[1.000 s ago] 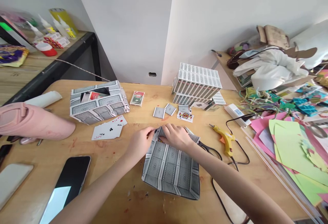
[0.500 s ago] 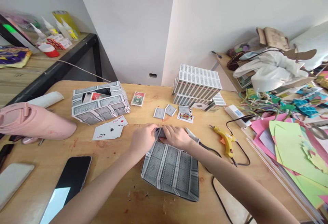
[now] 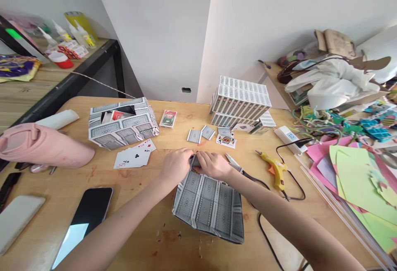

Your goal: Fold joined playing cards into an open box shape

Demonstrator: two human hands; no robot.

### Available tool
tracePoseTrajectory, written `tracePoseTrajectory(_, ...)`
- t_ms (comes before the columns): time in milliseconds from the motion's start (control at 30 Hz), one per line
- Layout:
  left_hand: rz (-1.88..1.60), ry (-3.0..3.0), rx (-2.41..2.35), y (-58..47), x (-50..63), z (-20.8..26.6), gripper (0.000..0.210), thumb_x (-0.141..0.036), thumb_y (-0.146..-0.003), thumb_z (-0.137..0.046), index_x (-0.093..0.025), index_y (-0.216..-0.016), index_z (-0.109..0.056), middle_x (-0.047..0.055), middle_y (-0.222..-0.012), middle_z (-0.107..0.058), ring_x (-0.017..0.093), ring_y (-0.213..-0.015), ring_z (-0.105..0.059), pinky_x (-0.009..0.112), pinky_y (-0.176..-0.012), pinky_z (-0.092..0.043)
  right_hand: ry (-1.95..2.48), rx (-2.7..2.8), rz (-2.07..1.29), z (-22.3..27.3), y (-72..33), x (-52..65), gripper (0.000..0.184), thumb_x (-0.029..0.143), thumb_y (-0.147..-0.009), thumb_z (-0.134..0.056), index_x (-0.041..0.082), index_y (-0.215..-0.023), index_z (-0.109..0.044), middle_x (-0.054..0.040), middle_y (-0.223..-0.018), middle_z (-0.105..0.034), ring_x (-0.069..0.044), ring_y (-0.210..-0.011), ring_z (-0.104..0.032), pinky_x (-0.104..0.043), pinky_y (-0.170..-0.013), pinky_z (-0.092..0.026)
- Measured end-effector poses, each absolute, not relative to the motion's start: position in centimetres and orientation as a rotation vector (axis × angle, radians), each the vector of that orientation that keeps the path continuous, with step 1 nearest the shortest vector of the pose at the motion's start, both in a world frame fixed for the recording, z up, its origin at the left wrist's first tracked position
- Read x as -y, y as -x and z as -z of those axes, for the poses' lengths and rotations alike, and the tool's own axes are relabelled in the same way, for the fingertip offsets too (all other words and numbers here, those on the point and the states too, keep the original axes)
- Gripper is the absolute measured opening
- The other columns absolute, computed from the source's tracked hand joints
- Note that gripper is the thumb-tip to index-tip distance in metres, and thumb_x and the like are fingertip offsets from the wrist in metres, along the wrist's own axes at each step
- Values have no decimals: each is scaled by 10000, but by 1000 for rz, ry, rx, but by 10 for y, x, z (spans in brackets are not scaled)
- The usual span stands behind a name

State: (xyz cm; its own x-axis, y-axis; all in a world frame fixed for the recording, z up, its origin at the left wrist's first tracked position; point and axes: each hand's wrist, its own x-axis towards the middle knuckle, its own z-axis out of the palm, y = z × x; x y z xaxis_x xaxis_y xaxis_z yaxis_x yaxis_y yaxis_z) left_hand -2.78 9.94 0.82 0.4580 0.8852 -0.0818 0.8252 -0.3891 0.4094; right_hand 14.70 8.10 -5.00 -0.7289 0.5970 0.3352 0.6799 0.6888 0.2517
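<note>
A box made of grey-backed playing cards [image 3: 207, 205] lies in front of me on the table. At its far end, my left hand [image 3: 176, 165] pinches a playing card [image 3: 194, 162] at the left corner. My right hand [image 3: 214, 165] is closed on the same card from the right, its fingers bent over the edge. The fingertips of both hands almost meet and partly hide the card. Scissors [image 3: 234, 162] lie just beyond my right wrist, partly covered by it. A second card-covered box [image 3: 124, 130] with an opening in its top stands at the back left.
Loose cards [image 3: 132, 157] lie left of my hands. Stacked card packs [image 3: 242, 97] stand at the back. To the right are a yellow glue gun [image 3: 276, 169] with its black cord, a power strip [image 3: 290, 139] and coloured paper [image 3: 359, 176]. A phone [image 3: 88, 213] and pink tumbler [image 3: 52, 147] are left.
The view has shifted slightly. Both hands stay at the box's far edge, with only small finger movement on the card.
</note>
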Motion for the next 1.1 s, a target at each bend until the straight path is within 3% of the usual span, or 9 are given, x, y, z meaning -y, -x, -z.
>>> tracePoseTrajectory(200, -408, -2177, -1443, 29, -89, 0, 283, -116, -839, -404, -197, -921, -663, 66, -938, -681, 195, -886, -625, 290, -760, -464, 1105, 2690, 467, 45, -146, -78, 389, 329, -935, -327, 29, -1084, -526, -143, -872, -610, -171, -686, -570, -270, -492, -399)
tracePoseTrajectory(367, -628, -2094, -1393, 31, -70, 13, 389, -34, -795, -401, -185, -1074, -626, 73, -998, -629, 164, -893, -615, 273, -791, -496, 1184, 2717, 396, 45, -145, -76, 386, 321, -941, -312, 45, -1130, -506, -147, -925, -606, -168, -723, -568, -264, -520, -404)
tracePoseTrajectory(633, -809, -1915, -1567, 31, -67, 22, 248, -89, -827, -431, -186, -974, -605, 53, -931, -691, 177, -899, -639, 305, -817, -501, 1189, 2693, 434, 45, -144, -73, 372, 320, -944, -307, 65, -1104, -526, -148, -939, -617, -162, -739, -570, -260, -542, -413)
tracePoseTrajectory(1100, -798, -2167, -1517, 33, -72, 18, 316, -30, -798, -403, -208, -881, -649, 33, -884, -687, 160, -855, -631, 264, -771, -485, 1178, 2701, 389, 48, -141, -74, 333, 274, -946, -318, 71, -1151, -483, -158, -977, -615, -161, -757, -572, -256, -527, -404)
